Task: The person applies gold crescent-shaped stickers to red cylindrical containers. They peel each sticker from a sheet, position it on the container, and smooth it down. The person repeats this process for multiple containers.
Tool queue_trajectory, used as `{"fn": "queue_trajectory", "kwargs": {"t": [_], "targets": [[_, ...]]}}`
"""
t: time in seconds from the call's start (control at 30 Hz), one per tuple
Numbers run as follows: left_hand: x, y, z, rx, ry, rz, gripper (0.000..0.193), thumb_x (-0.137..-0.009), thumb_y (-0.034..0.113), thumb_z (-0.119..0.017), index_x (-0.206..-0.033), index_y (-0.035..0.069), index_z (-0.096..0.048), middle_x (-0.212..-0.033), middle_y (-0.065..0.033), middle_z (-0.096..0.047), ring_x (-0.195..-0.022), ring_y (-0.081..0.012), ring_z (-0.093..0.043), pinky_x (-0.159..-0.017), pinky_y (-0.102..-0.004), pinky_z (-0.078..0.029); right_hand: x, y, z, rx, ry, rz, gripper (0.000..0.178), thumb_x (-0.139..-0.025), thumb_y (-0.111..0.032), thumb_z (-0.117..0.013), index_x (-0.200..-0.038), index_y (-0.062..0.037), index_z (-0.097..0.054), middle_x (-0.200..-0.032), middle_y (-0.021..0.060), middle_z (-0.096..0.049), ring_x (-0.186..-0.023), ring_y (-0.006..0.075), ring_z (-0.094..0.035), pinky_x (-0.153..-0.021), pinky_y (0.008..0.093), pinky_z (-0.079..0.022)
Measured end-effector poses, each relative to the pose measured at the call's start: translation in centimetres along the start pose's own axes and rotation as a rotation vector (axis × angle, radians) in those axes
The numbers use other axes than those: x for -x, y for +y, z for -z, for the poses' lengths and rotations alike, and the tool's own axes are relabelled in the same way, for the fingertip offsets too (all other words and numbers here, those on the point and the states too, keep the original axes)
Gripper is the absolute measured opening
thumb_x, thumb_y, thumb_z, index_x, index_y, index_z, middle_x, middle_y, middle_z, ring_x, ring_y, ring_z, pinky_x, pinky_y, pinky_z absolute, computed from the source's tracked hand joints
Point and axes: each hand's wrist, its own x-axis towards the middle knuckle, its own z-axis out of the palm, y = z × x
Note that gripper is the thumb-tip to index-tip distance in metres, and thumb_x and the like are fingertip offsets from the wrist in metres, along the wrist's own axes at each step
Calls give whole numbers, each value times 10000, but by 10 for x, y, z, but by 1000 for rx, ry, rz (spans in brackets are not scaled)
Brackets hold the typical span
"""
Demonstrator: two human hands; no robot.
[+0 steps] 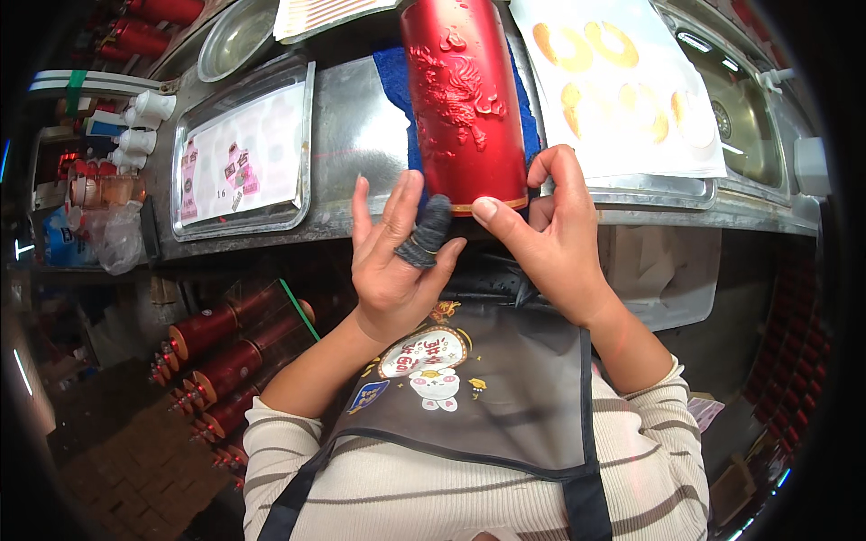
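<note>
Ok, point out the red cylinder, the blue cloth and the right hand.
Red cylinder (466, 108), head view: its embossed side.
Blue cloth (394, 76), head view: its left part.
Right hand (563, 243), head view: its middle.

Strong light is washing out the white sheet (618, 77) and glinting on the red cylinder (465, 162), while the floor (135, 460) is lying dim and the counter (347, 117) is bending (fisheye distortion).

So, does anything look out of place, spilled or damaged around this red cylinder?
I see no spill or damage around the red cylinder. One oddity: a dark grey wrap covers just one finger of the left hand, while the right hand looks bare.
</note>
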Motion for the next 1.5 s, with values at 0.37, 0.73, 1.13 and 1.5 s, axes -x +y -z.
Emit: {"fn": "queue_trajectory", "kwargs": {"t": [0.37,0.73,1.13,1.5], "targets": [[-38,19,6,-239,-19,-236,360,-697,52,-807,-1049,111,-755,-1434,-227,-540,-1275,-460,-554,-1106,-696,-212,1,20,6,-397,-125,-36,216,-936,-92,-664,-1029,-52,-473,-759,-37,-500,-566,-14,-396,-529,160,-309],[-26,2,-20,352,102,250,674,-691,135,-886,-1302,-2,-637,-1470,-277,-481,-1355,-411,-496,-1157,-610,-231,23,14,7,-23,-25,158,400,-846,-130,-730,-1191,-30,-553,-1002,90,-536,-676,153,-507,-609,274,-425],[13,-10,-5,69,-15,58,401,-767,77,-826,-1140,-16,-713,-1443,-267,-518,-1320,-374,-545,-1138,-658,-217,0,4,-18,141,171,342,582,-763,-322,-816,-1132,-13,-487,-1039,139,-543,-880,304,-558,-644,390,-496],[12,-5,-1,84,-48,65,375,-782,99,-813,-1130,-9,-721,-1419,-272,-538,-1374,-365,-489,-1141,-681,-163,0,-2,-20,186,178,328,576,-765,-310,-799,-1138,-13,-475,-1025,136,-528,-881,313,-546,-617,394,-495]]}}
